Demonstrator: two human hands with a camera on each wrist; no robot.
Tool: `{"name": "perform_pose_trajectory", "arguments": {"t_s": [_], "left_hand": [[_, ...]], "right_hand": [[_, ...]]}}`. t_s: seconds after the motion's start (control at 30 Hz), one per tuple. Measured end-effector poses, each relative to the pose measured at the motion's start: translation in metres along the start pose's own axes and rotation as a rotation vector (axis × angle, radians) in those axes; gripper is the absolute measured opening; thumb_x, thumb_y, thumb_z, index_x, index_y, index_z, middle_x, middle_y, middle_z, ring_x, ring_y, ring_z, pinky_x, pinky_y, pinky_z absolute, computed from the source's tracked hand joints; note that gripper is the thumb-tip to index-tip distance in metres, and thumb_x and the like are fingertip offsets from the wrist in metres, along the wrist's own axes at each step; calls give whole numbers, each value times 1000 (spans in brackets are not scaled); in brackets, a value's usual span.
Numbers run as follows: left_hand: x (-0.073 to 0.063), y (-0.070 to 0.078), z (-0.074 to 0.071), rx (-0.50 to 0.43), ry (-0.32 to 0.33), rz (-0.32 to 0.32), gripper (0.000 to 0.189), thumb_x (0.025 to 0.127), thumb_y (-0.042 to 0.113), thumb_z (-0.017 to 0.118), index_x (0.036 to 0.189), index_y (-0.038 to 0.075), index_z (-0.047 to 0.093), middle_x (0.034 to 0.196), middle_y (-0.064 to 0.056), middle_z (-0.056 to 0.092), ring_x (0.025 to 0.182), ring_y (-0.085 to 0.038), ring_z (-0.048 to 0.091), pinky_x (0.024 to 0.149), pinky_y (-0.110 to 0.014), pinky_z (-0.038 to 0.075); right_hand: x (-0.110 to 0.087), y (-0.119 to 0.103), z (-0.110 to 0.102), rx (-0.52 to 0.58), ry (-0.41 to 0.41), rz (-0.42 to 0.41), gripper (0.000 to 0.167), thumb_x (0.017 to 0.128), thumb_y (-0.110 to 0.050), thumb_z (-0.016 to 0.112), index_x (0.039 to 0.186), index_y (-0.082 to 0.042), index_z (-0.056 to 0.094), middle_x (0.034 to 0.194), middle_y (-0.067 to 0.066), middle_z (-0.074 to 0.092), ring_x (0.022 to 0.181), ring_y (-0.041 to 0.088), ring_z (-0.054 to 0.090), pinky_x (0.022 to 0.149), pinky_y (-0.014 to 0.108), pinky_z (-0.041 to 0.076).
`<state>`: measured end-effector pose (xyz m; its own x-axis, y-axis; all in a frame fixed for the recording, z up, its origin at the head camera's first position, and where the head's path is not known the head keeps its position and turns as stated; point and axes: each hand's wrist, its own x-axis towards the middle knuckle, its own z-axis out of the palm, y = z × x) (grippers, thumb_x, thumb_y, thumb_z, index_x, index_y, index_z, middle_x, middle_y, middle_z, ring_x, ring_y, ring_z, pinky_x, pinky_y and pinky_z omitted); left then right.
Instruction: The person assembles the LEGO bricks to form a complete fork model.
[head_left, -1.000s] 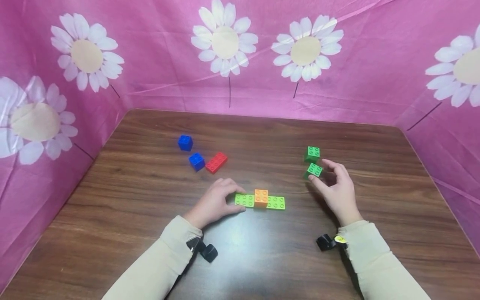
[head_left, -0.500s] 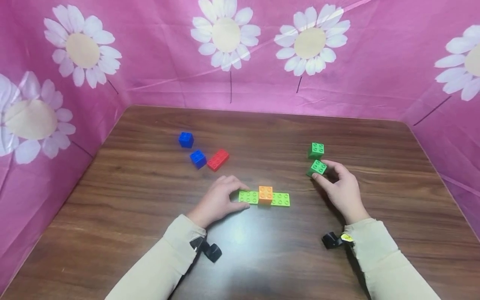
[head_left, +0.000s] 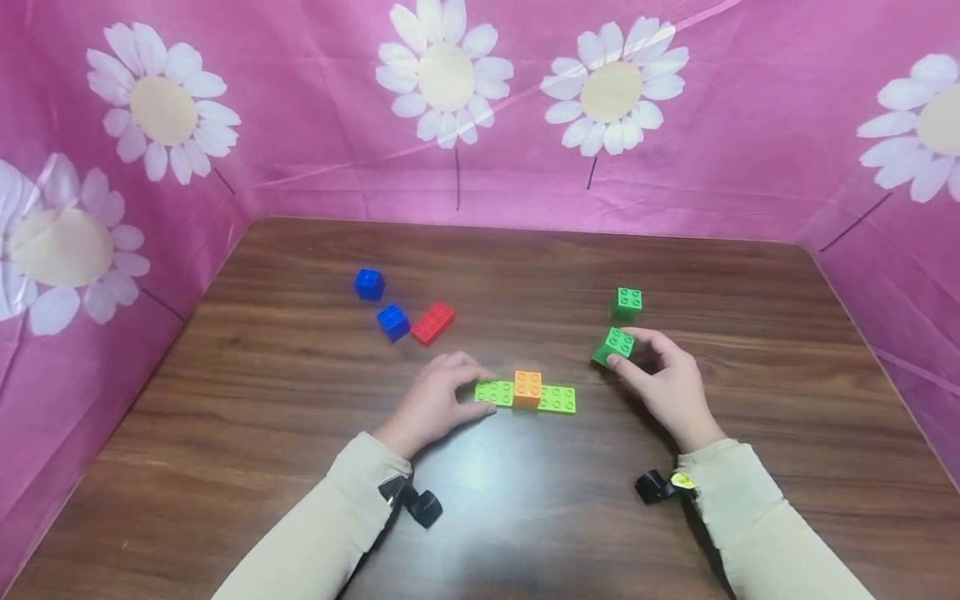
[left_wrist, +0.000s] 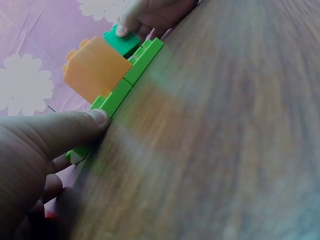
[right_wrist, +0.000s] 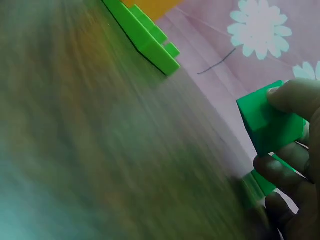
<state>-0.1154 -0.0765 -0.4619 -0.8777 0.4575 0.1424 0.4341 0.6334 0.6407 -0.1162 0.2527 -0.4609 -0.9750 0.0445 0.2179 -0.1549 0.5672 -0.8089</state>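
Two flat light green bricks (head_left: 558, 400) lie end to end on the table, an orange building brick (head_left: 527, 389) sitting across their seam. My left hand (head_left: 435, 402) pinches the left end of this strip, thumb on the near side. In the left wrist view, the thumb (left_wrist: 75, 131) presses the strip's side below the orange brick (left_wrist: 97, 70). To the right, my right hand (head_left: 670, 390) grips a green brick (head_left: 618, 342) between thumb and fingers. The right wrist view shows that green brick (right_wrist: 270, 117) tilted and raised off the table.
A second green brick (head_left: 627, 303) stands behind the right hand. Two blue bricks (head_left: 369, 284) and a red brick (head_left: 432, 323) lie at the back left of the wooden table (head_left: 300, 375). A pink flowered cloth (head_left: 322, 100) hangs around the far edges.
The right hand has taken hold of the nearer green brick and moved it slightly left and toward the person, away from the other green brick. The left hand stays on the strip.
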Motion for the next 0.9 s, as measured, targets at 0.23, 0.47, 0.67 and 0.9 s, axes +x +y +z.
{"name": "perform_pose_trajectory", "arguments": {"t_s": [0.23, 0.47, 0.67, 0.9], "left_hand": [[0, -2, 2, 8, -5, -3, 39, 78, 29, 87, 114, 19, 75, 103, 7, 66, 100, -13, 57, 89, -34, 46], [4, 0, 2, 12, -8, 13, 40, 79, 31, 86, 115, 19, 75, 106, 6, 66, 102, -14, 57, 91, -34, 46], [4, 1, 0, 21, -20, 17, 41, 80, 32, 85, 116, 19, 74, 107, 5, 66, 104, -15, 57, 93, -36, 46], [1, 1, 0, 14, 2, -9, 39, 79, 31, 86, 114, 18, 74, 106, 5, 66, 103, -15, 57, 92, -36, 46]], "right_hand": [[-12, -8, 8, 26, -99, -41, 36, 87, -13, 78, 121, -11, 68, 96, 6, 71, 83, 5, 63, 73, 16, 47], [-17, -16, 9, 78, -165, -81, 34, 86, -9, 79, 119, -11, 68, 97, 6, 71, 86, 8, 63, 77, 18, 49], [-21, -21, 12, 96, -206, -92, 35, 84, -8, 81, 117, -12, 69, 98, 3, 71, 88, 10, 63, 78, 19, 49], [-19, -23, 16, 89, -269, -94, 37, 84, -14, 82, 119, -17, 69, 103, -2, 72, 97, 9, 63, 86, 20, 47]]}}
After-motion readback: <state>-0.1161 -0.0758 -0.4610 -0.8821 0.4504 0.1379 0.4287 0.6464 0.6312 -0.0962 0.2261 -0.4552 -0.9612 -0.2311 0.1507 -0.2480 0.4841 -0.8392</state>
